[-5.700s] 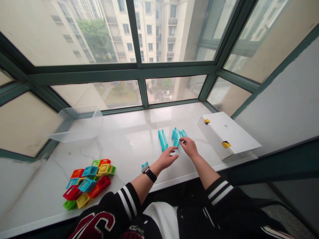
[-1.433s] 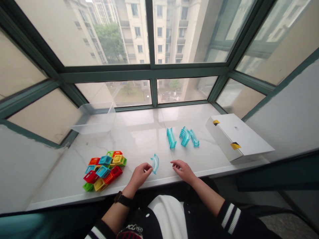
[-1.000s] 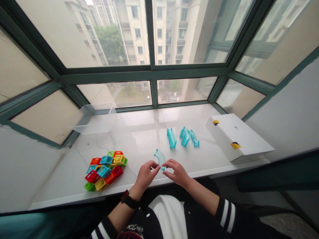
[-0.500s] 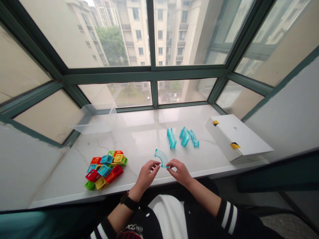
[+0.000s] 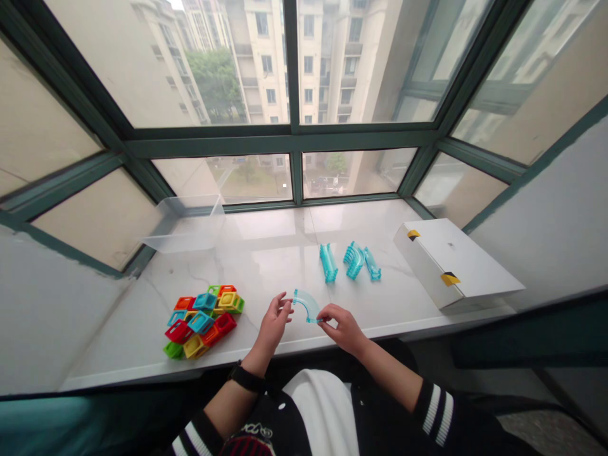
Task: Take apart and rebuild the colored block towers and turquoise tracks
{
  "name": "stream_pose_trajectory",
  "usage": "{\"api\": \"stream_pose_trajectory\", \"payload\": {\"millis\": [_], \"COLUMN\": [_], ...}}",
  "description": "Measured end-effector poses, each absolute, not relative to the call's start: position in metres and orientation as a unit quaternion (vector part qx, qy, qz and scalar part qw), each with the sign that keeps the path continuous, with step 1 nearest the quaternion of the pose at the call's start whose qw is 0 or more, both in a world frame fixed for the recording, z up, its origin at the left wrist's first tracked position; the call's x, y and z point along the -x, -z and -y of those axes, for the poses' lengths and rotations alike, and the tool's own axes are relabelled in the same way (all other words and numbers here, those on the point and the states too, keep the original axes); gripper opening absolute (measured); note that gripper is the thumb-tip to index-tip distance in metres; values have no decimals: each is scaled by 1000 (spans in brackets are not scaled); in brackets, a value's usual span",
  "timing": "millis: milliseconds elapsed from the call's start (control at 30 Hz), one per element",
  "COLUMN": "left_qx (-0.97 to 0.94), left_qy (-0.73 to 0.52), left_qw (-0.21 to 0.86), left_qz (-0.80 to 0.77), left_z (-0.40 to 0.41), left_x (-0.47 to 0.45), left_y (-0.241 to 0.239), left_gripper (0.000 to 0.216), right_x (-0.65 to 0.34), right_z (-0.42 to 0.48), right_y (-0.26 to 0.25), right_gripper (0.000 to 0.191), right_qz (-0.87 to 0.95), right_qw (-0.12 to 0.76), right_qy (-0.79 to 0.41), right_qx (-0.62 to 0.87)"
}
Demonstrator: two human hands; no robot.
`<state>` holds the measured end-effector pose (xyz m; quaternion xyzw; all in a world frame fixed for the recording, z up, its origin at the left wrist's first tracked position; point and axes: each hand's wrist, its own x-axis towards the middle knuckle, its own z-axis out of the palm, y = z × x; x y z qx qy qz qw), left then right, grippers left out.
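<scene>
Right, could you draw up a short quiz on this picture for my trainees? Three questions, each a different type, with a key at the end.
1. Multiple choice: what is the right hand pinching?
A) a red block
B) a curved blue piece
C) a wristwatch

2. True or false: the pile of multicoloured blocks lies nearer the left hand than the right hand.

3. Fill the gap: the white box has yellow-and-____ tabs on its edge.

Key: 1. B; 2. True; 3. black.
</scene>
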<state>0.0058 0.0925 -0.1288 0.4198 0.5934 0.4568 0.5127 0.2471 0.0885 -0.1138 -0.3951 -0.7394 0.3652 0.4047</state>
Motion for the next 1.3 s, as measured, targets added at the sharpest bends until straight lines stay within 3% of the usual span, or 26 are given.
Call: {"api": "stream_pose_trajectory", "payload": {"millis": [100,333,800,1133,1300], "left_qx": [-394,-408,-453,-498,-548], "left_qy": [-464,-458,-461,-434,-406], "left_qw": [544,562,511,535,555], "left_qz": [-578,-555,-567,-526,-476], "left_z": [-95,-96,-95,-103,-110], "left_x": [-5,0,-9,-28,-48], "left_y": [131,135,137,133,121], "left_gripper": [84,76,72,69,64], "right_x": [-248,-252,-263,-288,-321], "right_z": [-88,-89,-96,-100,-114], "right_y": [113,114,118,111,98], "right_gripper": [8,11,23,20,18], "right_qz": [748,756,767,799,773], "right_qw": [397,381,356,343,386], "right_qy": [-370,-375,-381,-301,-251], "right_qx": [381,376,373,392,437]}}
